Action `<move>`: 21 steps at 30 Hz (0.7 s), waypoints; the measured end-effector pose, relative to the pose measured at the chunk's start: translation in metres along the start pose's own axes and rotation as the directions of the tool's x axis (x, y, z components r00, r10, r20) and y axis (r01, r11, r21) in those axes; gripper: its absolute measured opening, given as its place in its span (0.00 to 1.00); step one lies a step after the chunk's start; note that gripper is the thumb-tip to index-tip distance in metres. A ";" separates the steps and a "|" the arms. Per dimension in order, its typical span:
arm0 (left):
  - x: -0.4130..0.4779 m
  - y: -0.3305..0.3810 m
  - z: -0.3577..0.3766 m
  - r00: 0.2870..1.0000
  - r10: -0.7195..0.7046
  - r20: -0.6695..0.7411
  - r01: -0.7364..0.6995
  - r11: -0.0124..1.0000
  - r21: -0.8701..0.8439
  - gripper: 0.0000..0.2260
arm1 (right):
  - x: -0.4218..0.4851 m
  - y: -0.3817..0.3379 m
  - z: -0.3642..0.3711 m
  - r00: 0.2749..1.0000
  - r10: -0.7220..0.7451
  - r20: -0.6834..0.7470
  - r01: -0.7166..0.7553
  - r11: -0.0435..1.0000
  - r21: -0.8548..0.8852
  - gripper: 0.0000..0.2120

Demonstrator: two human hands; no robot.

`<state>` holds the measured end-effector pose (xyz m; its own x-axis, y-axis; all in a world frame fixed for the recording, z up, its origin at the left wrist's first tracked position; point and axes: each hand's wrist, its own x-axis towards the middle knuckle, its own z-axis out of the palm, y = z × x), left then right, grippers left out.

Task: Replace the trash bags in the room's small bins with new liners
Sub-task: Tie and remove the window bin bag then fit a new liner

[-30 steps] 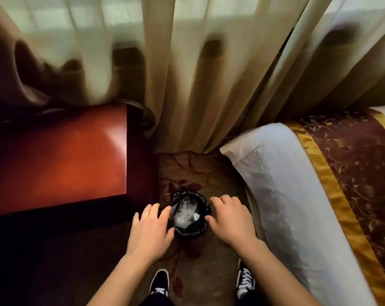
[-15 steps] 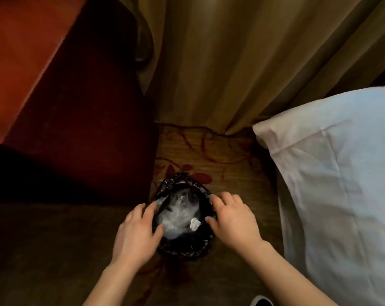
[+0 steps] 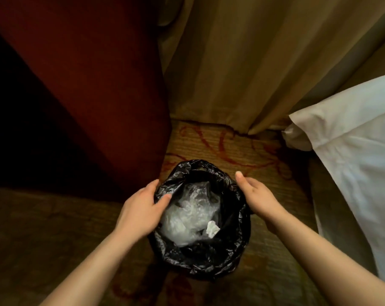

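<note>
A small bin lined with a black trash bag stands on the patterned carpet, seen from above. Inside lie crumpled clear plastic and a white tissue wad. My left hand is at the bin's left rim, thumb over the bag's edge on the inside and fingers on the outside, pinching it. My right hand is against the right rim from outside, fingers straight and thumb raised, nothing in it. The bin's body is hidden under the bag.
A dark red wooden cabinet stands close on the bin's left. Beige curtains hang down to the floor behind it. A bed with a white sheet borders the right. The carpet strip between them is narrow.
The view has dropped much closer to the bin. Both hands went from hovering above the rim to its two sides, and my left thumb now hooks over the bag's edge.
</note>
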<state>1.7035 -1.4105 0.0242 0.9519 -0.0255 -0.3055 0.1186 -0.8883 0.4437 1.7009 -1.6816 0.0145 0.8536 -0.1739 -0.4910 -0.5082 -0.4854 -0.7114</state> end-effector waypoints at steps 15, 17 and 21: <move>0.005 -0.002 -0.011 0.962 -0.054 -0.267 0.023 0.993 -0.116 0.04 | -0.004 -0.013 -0.008 0.949 -0.264 -0.173 0.252 0.964 -0.088 0.08; 0.002 0.000 -0.015 0.958 -0.083 -0.275 0.030 0.981 -0.191 0.03 | -0.011 -0.020 -0.010 0.946 -0.292 -0.140 0.297 0.955 0.020 0.09; 0.002 -0.001 -0.016 0.975 -0.148 -0.167 0.065 0.903 -0.424 0.07 | -0.027 -0.036 -0.020 0.916 -0.389 -0.102 0.402 0.898 0.182 0.04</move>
<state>1.7100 -1.4025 0.0363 0.9574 0.1837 -0.2226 0.2886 -0.6096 0.7383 1.6990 -1.6761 0.0633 0.9909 -0.0573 -0.1215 -0.1340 -0.3499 -0.9272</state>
